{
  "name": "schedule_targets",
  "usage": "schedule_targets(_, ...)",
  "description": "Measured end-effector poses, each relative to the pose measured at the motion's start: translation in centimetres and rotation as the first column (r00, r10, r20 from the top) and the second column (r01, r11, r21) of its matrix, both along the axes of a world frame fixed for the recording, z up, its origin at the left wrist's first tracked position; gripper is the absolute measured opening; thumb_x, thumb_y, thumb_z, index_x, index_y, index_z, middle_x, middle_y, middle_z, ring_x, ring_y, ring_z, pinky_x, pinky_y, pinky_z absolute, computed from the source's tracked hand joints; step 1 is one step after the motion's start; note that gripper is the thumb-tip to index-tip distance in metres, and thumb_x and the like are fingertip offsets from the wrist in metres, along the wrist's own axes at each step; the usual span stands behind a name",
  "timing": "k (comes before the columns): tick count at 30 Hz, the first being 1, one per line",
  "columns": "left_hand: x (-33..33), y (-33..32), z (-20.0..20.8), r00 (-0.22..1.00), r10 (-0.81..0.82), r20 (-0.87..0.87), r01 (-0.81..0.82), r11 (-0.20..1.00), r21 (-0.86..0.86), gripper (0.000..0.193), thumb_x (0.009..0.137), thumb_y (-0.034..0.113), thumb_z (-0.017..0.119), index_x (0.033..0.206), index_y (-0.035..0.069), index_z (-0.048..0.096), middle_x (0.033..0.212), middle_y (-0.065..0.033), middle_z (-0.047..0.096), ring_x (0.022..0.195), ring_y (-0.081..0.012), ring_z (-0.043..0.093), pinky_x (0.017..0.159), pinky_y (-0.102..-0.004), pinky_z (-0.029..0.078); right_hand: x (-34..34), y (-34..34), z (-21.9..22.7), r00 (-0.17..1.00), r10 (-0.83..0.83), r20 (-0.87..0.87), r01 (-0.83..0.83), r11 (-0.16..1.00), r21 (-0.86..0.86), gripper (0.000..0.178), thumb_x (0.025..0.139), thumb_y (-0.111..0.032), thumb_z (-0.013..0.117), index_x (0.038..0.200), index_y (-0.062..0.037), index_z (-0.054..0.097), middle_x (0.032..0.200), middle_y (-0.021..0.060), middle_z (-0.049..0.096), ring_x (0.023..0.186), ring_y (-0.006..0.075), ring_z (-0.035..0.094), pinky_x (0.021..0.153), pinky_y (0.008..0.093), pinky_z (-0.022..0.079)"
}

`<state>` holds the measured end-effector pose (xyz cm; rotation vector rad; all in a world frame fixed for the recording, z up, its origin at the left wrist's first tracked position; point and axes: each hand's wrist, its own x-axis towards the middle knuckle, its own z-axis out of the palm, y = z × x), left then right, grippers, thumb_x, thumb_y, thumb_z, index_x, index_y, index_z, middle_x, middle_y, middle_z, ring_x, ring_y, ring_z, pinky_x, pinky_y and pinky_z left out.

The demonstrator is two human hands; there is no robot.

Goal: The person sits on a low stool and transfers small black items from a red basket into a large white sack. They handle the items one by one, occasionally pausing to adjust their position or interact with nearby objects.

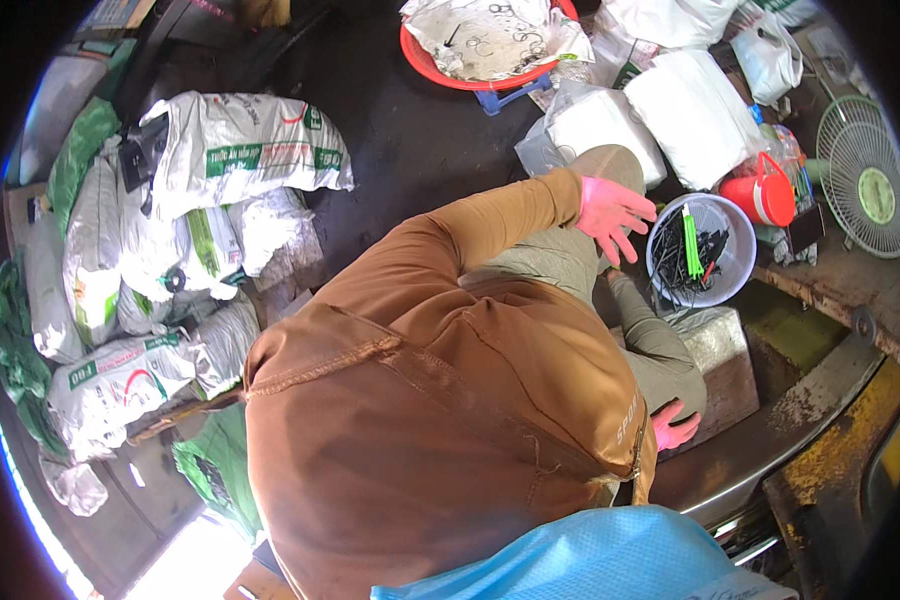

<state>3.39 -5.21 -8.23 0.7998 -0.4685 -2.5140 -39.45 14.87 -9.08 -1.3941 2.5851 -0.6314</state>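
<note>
My left hand (615, 215), in a pink glove, reaches across with its fingers spread and nothing in them. It is just beside the left rim of a pale round bucket (738, 285). Inside the bucket lie many thin black pieces (705, 262) and a bright green, long, narrow thing (690, 245) whose kind I cannot make out. My right hand (675, 425), also gloved in pink, is by my bent knee with its fingers apart. My sleeve and body hide its wrist, and it shows no object.
A red basin (415, 62) lined with a white sack stands on a blue stool (515, 95). White packages (695, 115), a red jug (760, 195) and a fan (875, 190) lie beyond the bucket. Filled sacks (255, 150) are piled left. A yellow-black metal frame (830, 450) edges the right.
</note>
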Motion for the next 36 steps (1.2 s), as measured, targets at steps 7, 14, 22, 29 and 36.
schedule_targets(7, 1.2, 0.5, -3.0, 0.971, 0.007, -0.240, -0.014, 1.000, -0.027, 0.066, 0.104, 0.046, 0.051, 0.158, 0.011, 0.032, 0.159, -0.0166, 0.040, 0.127, -0.0458, 0.057, 0.099, -0.0583, 0.052, 0.5, -0.5, -0.1, 0.999, 0.014, 0.034, -0.014, 1.000, 0.009, 0.074, 0.098, -0.048, 0.062, 0.151, -0.0010, 0.043, 0.155, 0.0276, 0.036, 0.141, 0.0419, 0.039, 0.116, 0.0489, 0.034)
schedule_targets(14, 1.9, 0.0, -3.5, 0.905, 0.008, -0.425, -0.010, 1.000, -0.002, 0.068, 0.102, 0.049, 0.055, 0.153, 0.008, 0.038, 0.153, -0.0214, 0.045, 0.127, -0.0499, 0.056, 0.098, -0.0589, 0.052, -0.2, 0.2, -0.8, 1.000, 0.019, 0.008, -0.019, 0.999, -0.036, 0.071, 0.097, -0.043, 0.065, 0.149, 0.0005, 0.045, 0.153, 0.0260, 0.041, 0.140, 0.0404, 0.041, 0.116, 0.0484, 0.034)
schedule_targets(22, 2.0, 0.2, -4.0, 0.901, -0.007, -0.433, 0.012, 1.000, 0.009, 0.064, 0.106, 0.048, 0.046, 0.156, 0.009, 0.036, 0.156, -0.0220, 0.043, 0.131, -0.0514, 0.052, 0.105, -0.0603, 0.048, 0.1, 0.3, -0.9, 0.999, 0.034, 0.036, -0.032, 0.997, -0.066, 0.067, 0.097, -0.036, 0.067, 0.149, 0.0010, 0.046, 0.153, 0.0242, 0.042, 0.140, 0.0387, 0.042, 0.116, 0.0470, 0.034)
schedule_targets(29, -1.0, 1.0, -3.0, 0.898, 0.328, -0.292, -0.333, 0.942, 0.034, 0.055, 0.104, 0.045, 0.053, 0.144, 0.008, 0.049, 0.148, -0.0177, 0.054, 0.128, -0.0398, 0.058, 0.105, -0.0538, 0.048, 0.9, 0.7, 0.1, 0.990, 0.017, 0.138, -0.008, 0.998, -0.068, 0.074, 0.098, -0.040, 0.066, 0.153, 0.0013, 0.039, 0.157, 0.0245, 0.037, 0.143, 0.0362, 0.038, 0.119, 0.0451, 0.031)
schedule_targets(36, -1.5, 0.8, -1.2, 0.897, 0.154, -0.414, -0.179, 0.983, -0.024, 0.056, 0.107, 0.043, 0.047, 0.150, 0.008, 0.044, 0.152, -0.0185, 0.049, 0.130, -0.0410, 0.057, 0.106, -0.0540, 0.048, 1.9, 3.9, 3.1, 0.867, -0.323, 0.379, 0.319, 0.945, 0.076, 0.073, 0.101, -0.039, 0.058, 0.160, -0.0076, 0.028, 0.162, 0.0227, 0.032, 0.141, 0.0364, 0.042, 0.116, 0.0430, 0.035)
